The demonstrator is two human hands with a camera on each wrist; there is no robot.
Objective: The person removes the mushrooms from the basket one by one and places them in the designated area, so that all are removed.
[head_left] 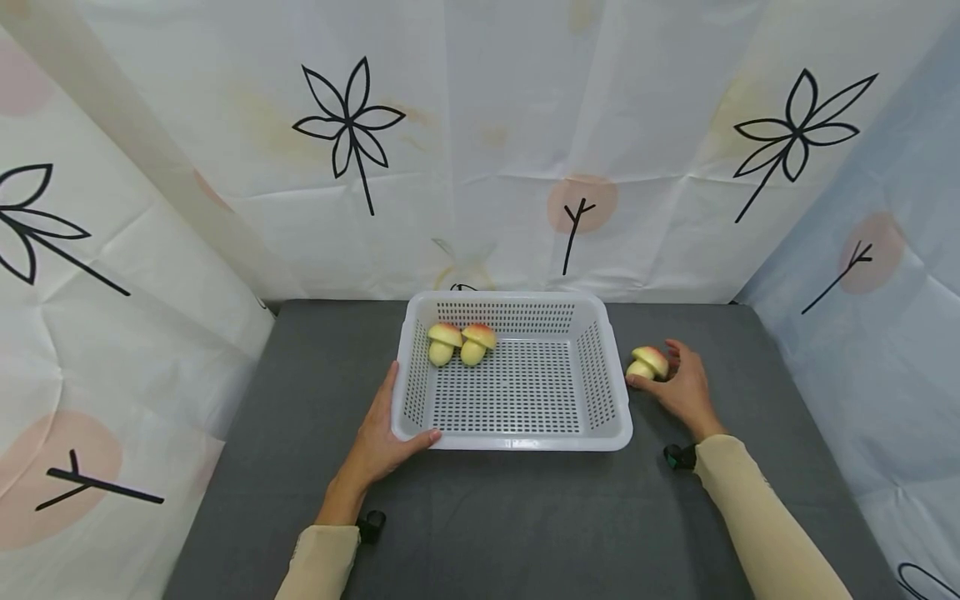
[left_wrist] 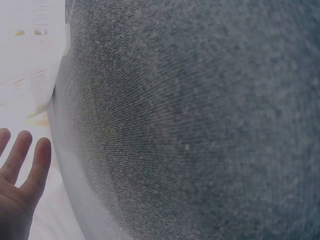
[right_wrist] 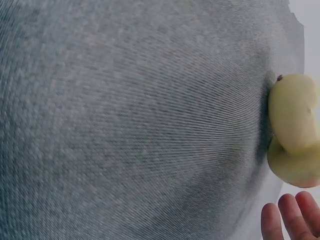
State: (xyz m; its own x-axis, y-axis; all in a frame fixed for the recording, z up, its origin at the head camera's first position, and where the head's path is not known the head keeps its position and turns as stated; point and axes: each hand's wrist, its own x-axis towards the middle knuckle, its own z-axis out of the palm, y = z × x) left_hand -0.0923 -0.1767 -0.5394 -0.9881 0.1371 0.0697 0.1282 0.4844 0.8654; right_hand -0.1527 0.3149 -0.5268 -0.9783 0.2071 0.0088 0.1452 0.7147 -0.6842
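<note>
A white plastic basket [head_left: 512, 443] with slotted walls stands on the grey cloth. Two toy mushrooms [head_left: 441, 353] [head_left: 474, 353], pale yellow with reddish cap tops, sit side by side in its back left part. At the basket's front left corner is my left hand [head_left: 381, 442], thumb at the front rim and fingers along the left side. In the left wrist view its fingers [left_wrist: 37, 165] look straight and spread. A third toy mushroom [head_left: 649, 362] lies on the cloth right of the basket. Around it is my right hand [head_left: 686, 387]; in the right wrist view straight fingers [right_wrist: 295, 220] show a small gap from the mushroom [right_wrist: 292, 115].
Grey cloth [head_left: 517, 525] covers the table. White curtains [head_left: 480, 125] with black leaf drawings enclose its back and sides. The basket's back rim stands close to the back curtain. Each wrist wears a dark device [head_left: 678, 456].
</note>
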